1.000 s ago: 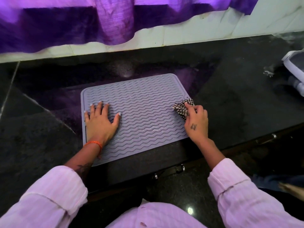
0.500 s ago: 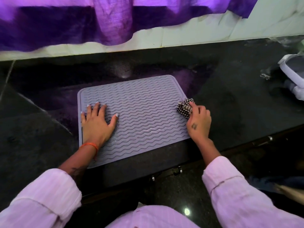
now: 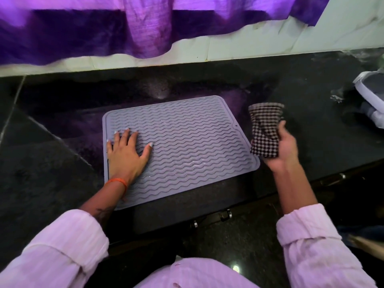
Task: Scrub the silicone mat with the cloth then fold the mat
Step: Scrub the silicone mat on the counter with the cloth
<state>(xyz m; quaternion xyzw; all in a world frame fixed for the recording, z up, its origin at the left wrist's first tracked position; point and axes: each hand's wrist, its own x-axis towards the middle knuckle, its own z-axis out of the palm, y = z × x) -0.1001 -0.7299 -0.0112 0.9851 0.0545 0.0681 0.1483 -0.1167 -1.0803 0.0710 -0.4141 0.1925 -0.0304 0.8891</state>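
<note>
A grey silicone mat (image 3: 187, 146) with wavy ridges lies flat on the black stone counter (image 3: 301, 113). My left hand (image 3: 126, 154) presses flat on the mat's left part, fingers straight and spread. My right hand (image 3: 282, 150) is raised just off the mat's right edge, palm turned up. It holds a black-and-white checked cloth (image 3: 265, 129), which hangs unfurled and blurred above the counter, clear of the mat.
A white tiled wall with a purple curtain (image 3: 145, 28) runs behind the counter. A white-rimmed object (image 3: 369, 94) sits at the far right. The counter's front edge, with metal latches (image 3: 225, 215), is close to my body.
My right hand has lifted the cloth off the mat's right edge and turned palm up to the right; the bunched cloth has opened out. My left hand stays pressed on the mat.
</note>
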